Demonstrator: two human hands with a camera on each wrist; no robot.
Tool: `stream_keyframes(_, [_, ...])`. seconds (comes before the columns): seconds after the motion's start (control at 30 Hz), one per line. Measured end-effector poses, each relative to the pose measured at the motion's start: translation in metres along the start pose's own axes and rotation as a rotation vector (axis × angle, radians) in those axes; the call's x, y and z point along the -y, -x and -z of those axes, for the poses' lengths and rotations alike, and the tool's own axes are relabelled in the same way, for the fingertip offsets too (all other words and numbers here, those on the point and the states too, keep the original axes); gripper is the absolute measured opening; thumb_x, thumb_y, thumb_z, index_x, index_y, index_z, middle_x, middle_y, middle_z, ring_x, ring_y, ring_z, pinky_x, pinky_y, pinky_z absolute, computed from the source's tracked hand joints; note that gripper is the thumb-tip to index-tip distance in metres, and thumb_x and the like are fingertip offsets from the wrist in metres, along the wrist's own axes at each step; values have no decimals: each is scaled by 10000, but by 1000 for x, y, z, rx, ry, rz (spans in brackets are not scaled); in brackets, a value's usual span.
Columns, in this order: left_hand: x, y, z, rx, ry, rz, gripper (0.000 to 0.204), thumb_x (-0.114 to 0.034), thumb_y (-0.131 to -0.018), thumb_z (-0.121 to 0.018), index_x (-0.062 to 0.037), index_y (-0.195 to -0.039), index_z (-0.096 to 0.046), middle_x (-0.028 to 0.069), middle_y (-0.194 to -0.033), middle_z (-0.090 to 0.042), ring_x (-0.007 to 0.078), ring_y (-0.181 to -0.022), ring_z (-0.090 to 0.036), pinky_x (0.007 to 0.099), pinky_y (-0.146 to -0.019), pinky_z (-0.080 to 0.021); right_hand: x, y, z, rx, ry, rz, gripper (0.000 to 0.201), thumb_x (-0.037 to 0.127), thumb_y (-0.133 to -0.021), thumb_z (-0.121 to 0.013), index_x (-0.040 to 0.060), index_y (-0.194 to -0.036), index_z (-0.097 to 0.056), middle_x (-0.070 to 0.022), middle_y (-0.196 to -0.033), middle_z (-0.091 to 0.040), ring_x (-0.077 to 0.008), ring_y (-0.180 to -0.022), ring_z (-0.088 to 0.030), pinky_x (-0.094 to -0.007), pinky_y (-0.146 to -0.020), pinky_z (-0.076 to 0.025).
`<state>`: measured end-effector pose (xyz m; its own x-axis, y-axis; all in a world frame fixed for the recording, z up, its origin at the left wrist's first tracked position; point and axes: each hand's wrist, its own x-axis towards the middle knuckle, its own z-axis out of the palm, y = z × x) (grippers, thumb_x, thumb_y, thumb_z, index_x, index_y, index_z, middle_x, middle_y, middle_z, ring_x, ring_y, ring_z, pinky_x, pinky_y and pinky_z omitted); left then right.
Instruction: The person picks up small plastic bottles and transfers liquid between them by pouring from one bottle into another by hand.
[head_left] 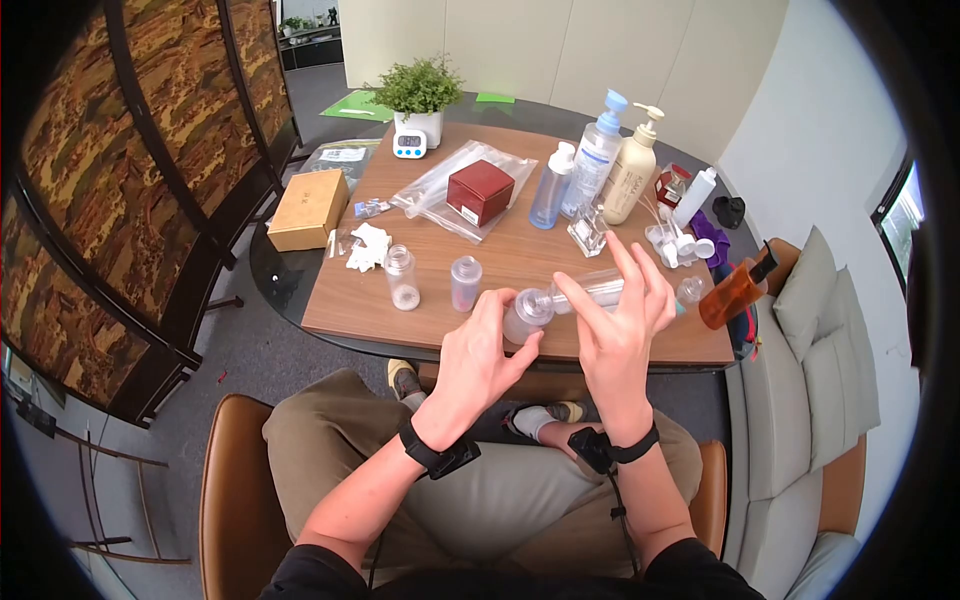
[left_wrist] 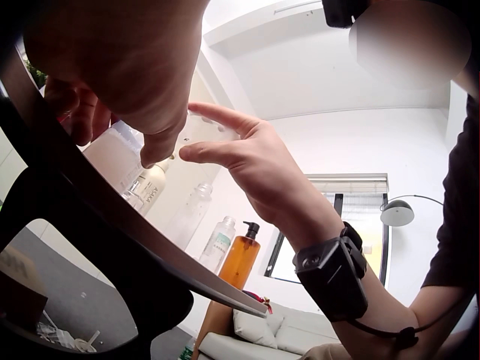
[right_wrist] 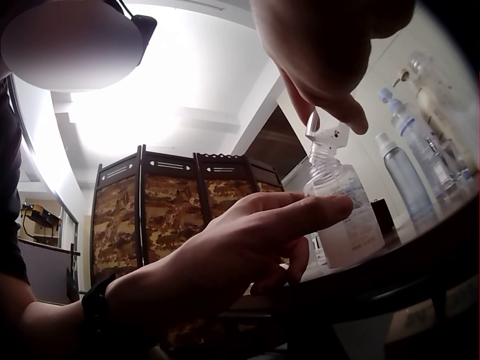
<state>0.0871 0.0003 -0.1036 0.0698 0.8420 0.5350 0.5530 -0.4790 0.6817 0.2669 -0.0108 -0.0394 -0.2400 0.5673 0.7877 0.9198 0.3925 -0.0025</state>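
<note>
In the head view, my left hand (head_left: 478, 355) grips a small see-through bottle (head_left: 525, 318), thumb and fingers about its sides. The right wrist view shows that bottle (right_wrist: 345, 225) upright, with a ridged neck and pale, cloudy-looking contents. My right hand (head_left: 618, 335) pinches a clear plastic container (head_left: 598, 288) between thumb and fingers, its end right at the bottle's mouth. Small dark specks show on this clear piece (right_wrist: 330, 139) above the neck; the right hand hides much of it.
Two small clear bottles, one (head_left: 402, 280) and another (head_left: 465, 283), stand left of the hands. An amber pump bottle (head_left: 735, 295) is at the right edge. Farther back are a dark red box (head_left: 481, 192), a blue bottle (head_left: 552, 188), a cream pump bottle (head_left: 630, 175) and a plant (head_left: 417, 90).
</note>
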Motion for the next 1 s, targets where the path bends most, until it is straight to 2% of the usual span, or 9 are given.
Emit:
stream_keyframes(0.03, [2, 0, -1, -12, 1, -12, 584, -271, -925, -903, -35, -1379, -620, 138, -1231, -754, 344, -826, -746, 454, -745, -613, 0, 0, 0, -1, -1, 2, 475, 23, -898, -749, 278, -1285, -854, -140, -1682, -557, -376, -1548, -465, -586, -1261, -286])
stream_keyframes(0.1, [2, 0, -1, -14, -1, -12, 584, -269, -925, -903, -35, -1379, -620, 137, -1230, -754, 343, -824, -745, 453, -744, -612, 1, -1, -1, -8, -6, -9, 475, 9, -855, -792, 273, -1241, -876, -137, -1670, -566, -384, -1538, -470, -562, -1258, -268])
stream_keyframes(0.43, [2, 0, -1, -11, 6, -18, 575, -262, -925, -901, -32, -1373, -625, 130, -1214, -758, 332, -805, -737, 456, -732, -606, 0, 0, 0, -13, -25, -3, 451, 8, -859, -784, 260, -1220, -882, -141, -1667, -569, -390, -1543, -463, -553, -1253, -279])
stream_keyframes(0.53, [0, 0, 0, -8, 14, -14, 567, -256, -925, -900, -32, -1368, -627, 129, -1204, -759, 339, -804, -736, 460, -733, -605, -1, 0, 0, -18, -25, 8, 483, 4, -886, -755, 274, -1273, -855, -141, -1685, -561, -376, -1539, -481, -567, -1250, -308])
stream_keyframes(0.7, [0, 0, -1, -8, 16, -24, 553, -245, -927, -897, -36, -1364, -630, 122, -1203, -754, 346, -851, -746, 460, -741, -608, -2, 0, 1, -15, -23, 6, 456, 10, -852, -794, 266, -1219, -883, -138, -1677, -561, -387, -1544, -463, -547, -1251, -290])
stream_keyframes(0.93, [-1, -1, 1, 0, 32, -15, 543, -240, -929, -895, -45, -1364, -635, 117, -1218, -750, 356, -910, -755, 463, -755, -612, -2, 0, 1, -21, -23, 10, 470, 1, -878, -756, 263, -1253, -862, -146, -1683, -566, -381, -1537, -479, -555, -1253, -306])
stream_keyframes(1.0, [0, 0, -1, -4, 25, -21, 544, -241, -929, -895, -45, -1365, -635, 118, -1217, -750, 355, -908, -754, 462, -757, -612, -2, 0, 1, -19, -24, 7, 447, 13, -853, -790, 259, -1214, -883, -135, -1679, -561, -387, -1543, -464, -548, -1251, -290])
